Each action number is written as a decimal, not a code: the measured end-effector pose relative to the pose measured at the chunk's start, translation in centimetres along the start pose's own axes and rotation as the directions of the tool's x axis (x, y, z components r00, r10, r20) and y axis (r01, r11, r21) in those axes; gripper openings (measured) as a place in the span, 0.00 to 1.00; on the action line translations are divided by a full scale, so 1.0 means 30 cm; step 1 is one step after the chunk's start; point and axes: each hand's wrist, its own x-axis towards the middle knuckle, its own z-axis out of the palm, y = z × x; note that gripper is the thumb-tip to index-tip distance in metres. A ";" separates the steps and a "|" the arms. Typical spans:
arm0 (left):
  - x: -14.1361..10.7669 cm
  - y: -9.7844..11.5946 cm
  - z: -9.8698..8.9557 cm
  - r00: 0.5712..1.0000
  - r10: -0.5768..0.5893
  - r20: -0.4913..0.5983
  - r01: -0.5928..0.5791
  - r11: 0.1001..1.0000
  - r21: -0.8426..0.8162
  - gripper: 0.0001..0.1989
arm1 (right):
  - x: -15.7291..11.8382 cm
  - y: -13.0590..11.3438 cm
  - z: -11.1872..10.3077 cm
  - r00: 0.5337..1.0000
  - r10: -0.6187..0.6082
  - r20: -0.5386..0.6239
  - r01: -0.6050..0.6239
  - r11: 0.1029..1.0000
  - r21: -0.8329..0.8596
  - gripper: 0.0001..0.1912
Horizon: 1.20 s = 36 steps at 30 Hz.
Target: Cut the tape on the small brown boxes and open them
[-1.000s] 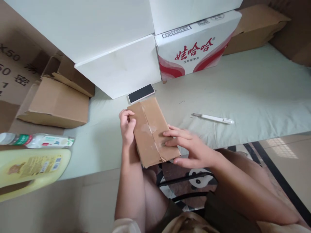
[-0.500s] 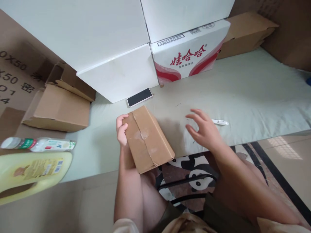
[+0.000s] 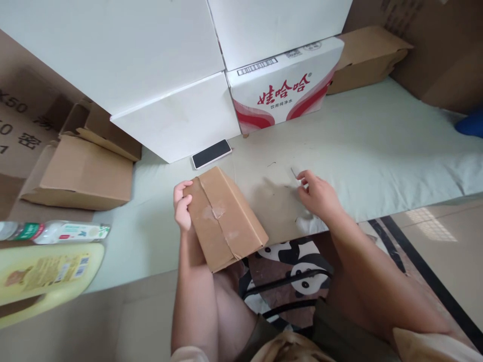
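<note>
A closed brown cardboard box (image 3: 222,216) with a taped seam is tilted at the table's front edge, above my lap. My left hand (image 3: 183,205) grips its left side, thumb on the top face and the other fingers partly hidden. To the right of the box, my right hand (image 3: 319,193) is closed above the table. A thin grey blade-like tip (image 3: 293,173) sticks out past its fingers; it looks like part of a slim white utility knife, whose body the hand hides.
A phone-like black slab (image 3: 212,154) lies behind the box, before stacked white cartons (image 3: 181,115) and a red-and-white carton (image 3: 281,95). Brown boxes (image 3: 83,171) stand at left, near a bottle (image 3: 71,231) and a yellow jug (image 3: 56,266). Crumpled clear plastic (image 3: 311,223) lies below my right wrist.
My right hand has closed and picked up the slim white utility knife that lay on the table beside it. My left hand still holds the box. The view has shifted slightly to the right.
</note>
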 end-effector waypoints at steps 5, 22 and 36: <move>0.000 0.007 0.004 1.000 0.017 0.007 -0.017 1.000 0.017 0.16 | -0.021 -0.026 -0.013 0.996 -0.058 0.061 0.007 0.775 0.631 0.12; -0.057 -0.028 0.151 0.961 0.152 -0.229 -0.146 0.988 0.042 0.16 | -0.003 0.002 0.000 0.994 -0.078 -0.080 0.091 0.154 0.984 0.14; -0.063 -0.044 0.122 0.966 0.180 -0.186 -0.169 0.983 0.075 0.15 | -0.006 -0.029 0.037 0.999 -0.030 -0.040 0.042 0.067 0.997 0.11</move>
